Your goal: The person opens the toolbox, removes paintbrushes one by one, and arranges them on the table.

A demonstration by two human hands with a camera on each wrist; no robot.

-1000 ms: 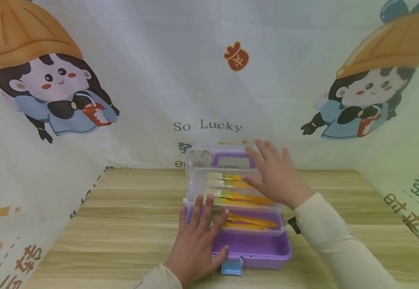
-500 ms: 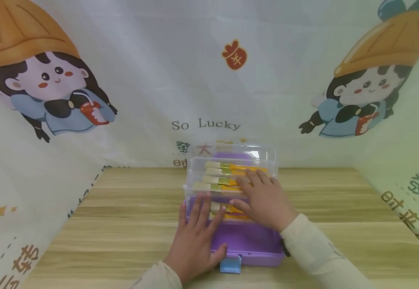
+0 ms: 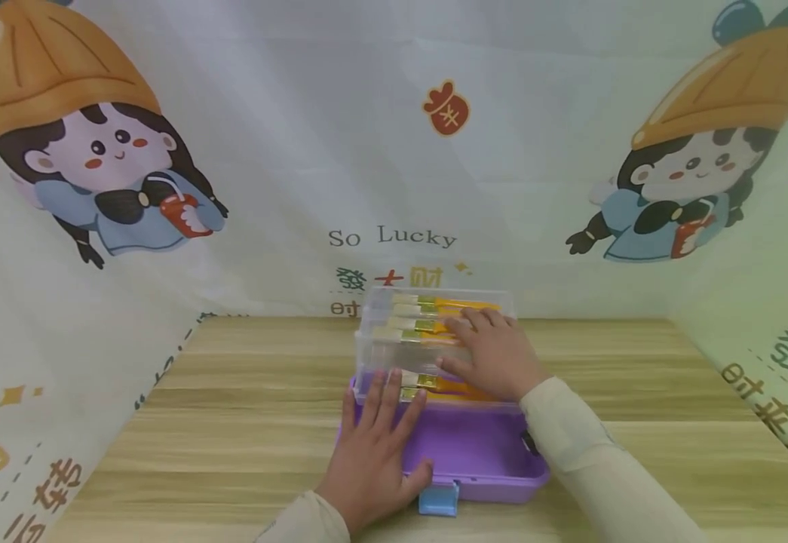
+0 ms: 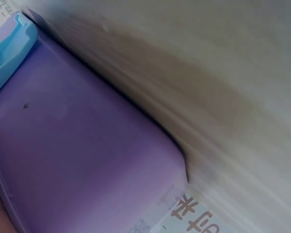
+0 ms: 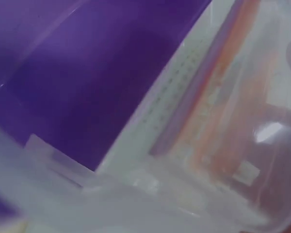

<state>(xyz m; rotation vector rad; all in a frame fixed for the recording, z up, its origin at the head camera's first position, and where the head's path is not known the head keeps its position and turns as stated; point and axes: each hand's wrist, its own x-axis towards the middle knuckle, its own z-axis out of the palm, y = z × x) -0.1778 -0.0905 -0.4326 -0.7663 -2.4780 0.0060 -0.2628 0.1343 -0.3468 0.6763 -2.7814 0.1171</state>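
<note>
A purple box (image 3: 471,445) stands open on the table, its light blue latch (image 3: 438,499) hanging at the front. Two clear trays are swung up toward the back. Flat paintbrushes (image 3: 427,326) with orange handles lie in the upper tray (image 3: 372,332), and more brushes (image 3: 427,382) are in the lower one. My left hand (image 3: 373,460) rests at the box's left side, fingers spread and straight. Over the upper tray's right part lies my right hand (image 3: 495,354), fingers extended and covering brush handles. The right wrist view shows the purple interior (image 5: 97,87) beside the clear tray (image 5: 262,160), blurred.
The wooden table (image 3: 244,430) extends to both sides of the box. Behind it hangs a pale printed cloth (image 3: 298,151) with cartoon figures and lettering. A small black object (image 3: 529,443) shows by the right sleeve.
My right hand has come down from the lid onto the upper tray. Both trays have moved back toward the cloth, showing more of the box's interior. The left hand has stayed put.
</note>
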